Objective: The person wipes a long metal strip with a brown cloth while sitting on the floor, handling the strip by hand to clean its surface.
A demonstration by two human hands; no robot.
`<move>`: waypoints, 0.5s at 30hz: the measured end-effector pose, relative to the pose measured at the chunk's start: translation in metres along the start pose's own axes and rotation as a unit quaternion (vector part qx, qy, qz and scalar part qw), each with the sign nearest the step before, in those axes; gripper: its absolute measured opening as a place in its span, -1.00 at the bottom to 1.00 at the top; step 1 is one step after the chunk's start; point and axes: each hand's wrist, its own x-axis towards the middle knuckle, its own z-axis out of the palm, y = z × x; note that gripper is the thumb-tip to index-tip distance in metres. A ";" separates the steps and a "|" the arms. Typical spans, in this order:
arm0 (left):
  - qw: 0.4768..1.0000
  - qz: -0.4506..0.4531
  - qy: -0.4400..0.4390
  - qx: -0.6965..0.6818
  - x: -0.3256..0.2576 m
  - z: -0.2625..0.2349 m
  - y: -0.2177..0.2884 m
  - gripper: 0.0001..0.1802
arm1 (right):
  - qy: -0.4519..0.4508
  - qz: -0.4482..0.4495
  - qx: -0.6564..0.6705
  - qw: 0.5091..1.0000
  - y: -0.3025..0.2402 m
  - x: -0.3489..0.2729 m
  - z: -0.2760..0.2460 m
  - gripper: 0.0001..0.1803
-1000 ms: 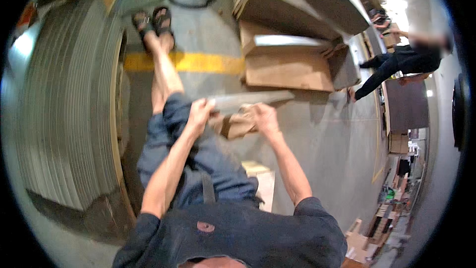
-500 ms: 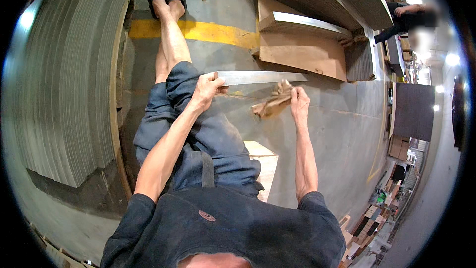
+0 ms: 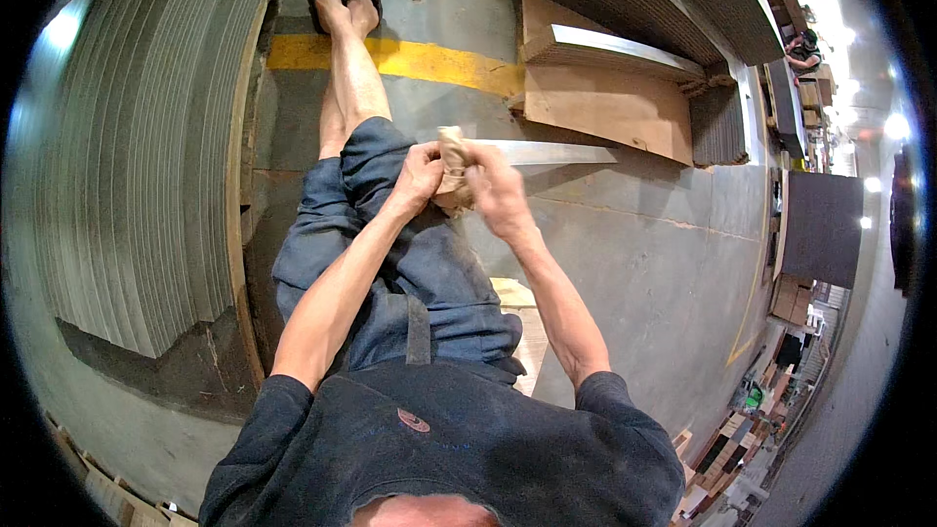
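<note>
A long, flat silvery strip lies across in front of me above my knee, its far end pointing right. My left hand is closed on its near end. My right hand, smeared a little by motion, grips a crumpled tan rag. Wrapped over the strip close beside my left fingers, the rag hides that part of it.
To the left rises a tall stack of grey panels on a wooden pallet. Brown boards and more stacked panels stand ahead on the right. A pale wooden block is beside my thigh. Another person is far off at right.
My right hand has moved left with the rag, from beside the strip onto it, next to my left hand. My left hand still holds the strip's end.
</note>
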 end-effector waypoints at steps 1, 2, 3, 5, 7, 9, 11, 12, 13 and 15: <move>0.999 -0.034 -0.018 0.019 0.001 -0.010 -0.002 -0.84 | -0.047 -0.081 -0.042 0.995 0.003 0.008 0.010 -0.37; 0.999 -0.036 0.000 -0.002 0.003 -0.012 -0.007 -0.83 | -0.064 -0.100 -0.116 0.986 0.000 0.007 0.019 -0.18; 0.999 -0.039 0.018 -0.023 0.004 -0.012 -0.011 -0.82 | -0.076 -0.106 -0.121 0.984 0.001 0.008 0.021 -0.11; 0.998 -0.014 0.055 -0.021 0.005 -0.003 -0.008 -0.81 | -0.083 -0.119 -0.143 0.979 0.007 0.009 0.022 0.00; 0.999 -0.031 0.038 0.002 0.004 -0.007 -0.001 -0.81 | -0.070 -0.131 -0.173 0.974 0.013 0.008 0.023 0.05; 0.999 -0.026 0.031 -0.005 0.000 -0.004 0.005 -0.81 | -0.057 -0.137 -0.161 0.976 0.022 0.005 0.028 0.08; 0.999 -0.022 0.027 0.003 0.001 -0.006 0.001 -0.83 | -0.047 -0.133 -0.155 0.978 0.018 0.006 0.030 -0.03; 0.999 -0.019 0.025 0.007 0.002 -0.005 -0.001 -0.83 | -0.035 -0.140 -0.150 0.978 0.019 0.004 0.028 -0.07; 0.998 0.039 0.037 0.038 0.003 -0.006 -0.005 -0.85 | -0.024 -0.149 -0.140 0.978 0.018 0.004 0.028 -0.11; 0.999 0.025 0.027 0.017 0.006 -0.001 -0.013 -0.86 | -0.006 -0.123 -0.085 0.989 0.014 0.002 0.019 -0.30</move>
